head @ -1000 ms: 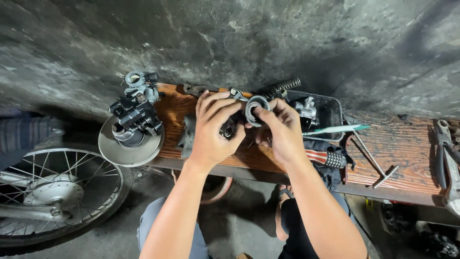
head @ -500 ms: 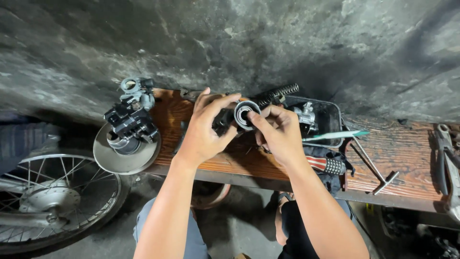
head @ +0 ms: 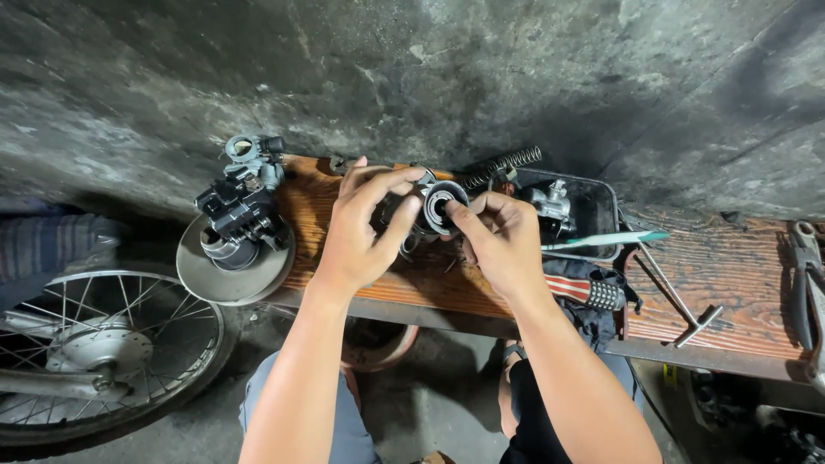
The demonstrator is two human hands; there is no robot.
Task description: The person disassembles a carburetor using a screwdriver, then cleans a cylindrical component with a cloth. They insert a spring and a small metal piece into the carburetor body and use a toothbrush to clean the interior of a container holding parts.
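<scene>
Both hands are lifting the ring part (head: 440,206) slightly higher off the bench (head: 687,283) than a second ago, tilting its bore toward the camera. The left hand (head: 365,228) is clasping its body from 9 o'clock; the right hand (head: 503,236) is pinching its rim from 4 o'clock.

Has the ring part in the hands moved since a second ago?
Yes. The ring part has risen off the bench toward the wall, now level with the spring, held by both hands.
</scene>
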